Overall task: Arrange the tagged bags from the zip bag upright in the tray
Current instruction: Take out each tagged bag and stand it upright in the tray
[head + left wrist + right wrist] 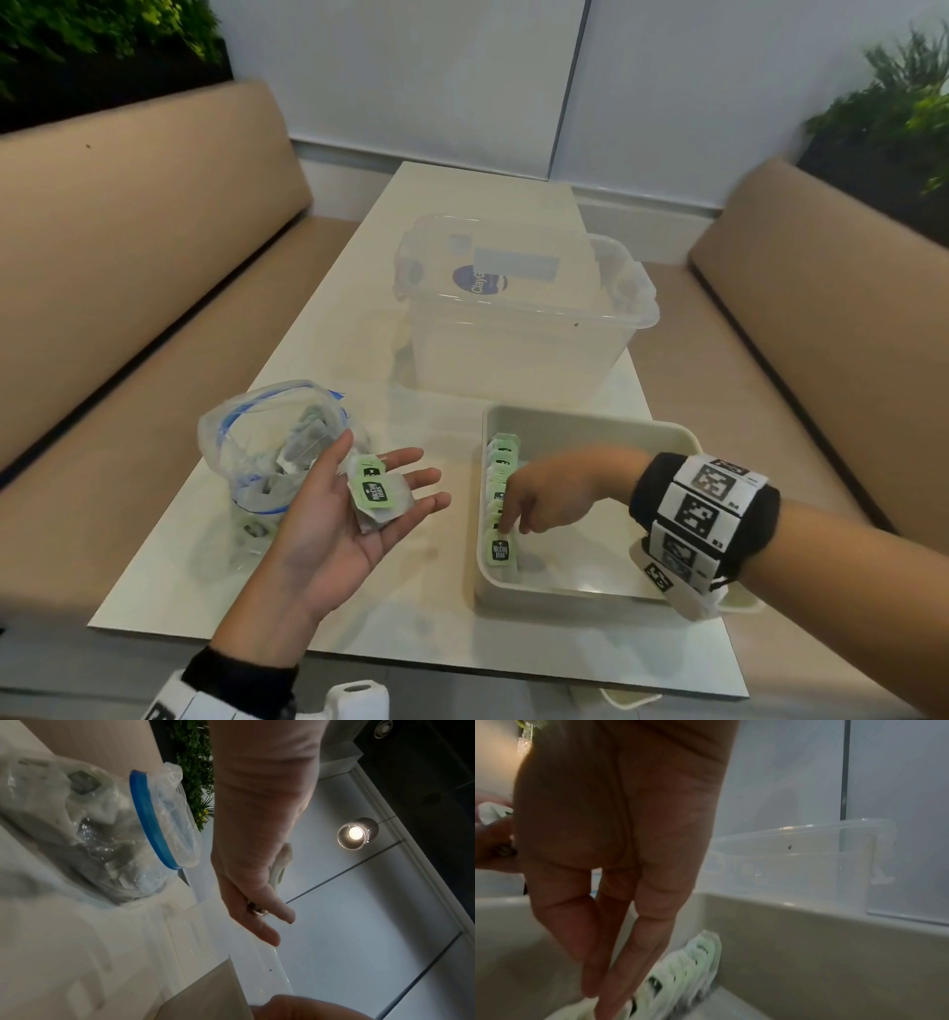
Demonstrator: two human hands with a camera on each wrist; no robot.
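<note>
My left hand (pixel 405 483) lies palm up over the table with two green-tagged bags (pixel 377 493) resting on its straight fingers. Just left of it stands the clear zip bag (pixel 277 452) with a blue seal, open and holding more bags; it also shows as the zip bag (pixel 154 821) in the left wrist view. The beige tray (pixel 590 419) sits to the right with a row of tagged bags (pixel 500 478) upright along its left wall. My right hand (pixel 513 524) reaches down into the tray. Its straight fingers (pixel 595 992) touch the near end of the row (pixel 680 969).
A large clear plastic container (pixel 513 329) stands behind the tray on the pale table (pixel 452 205). Tan benches run along the left (pixel 128 257) and the right (pixel 821 308). The tray's right half holds no bags.
</note>
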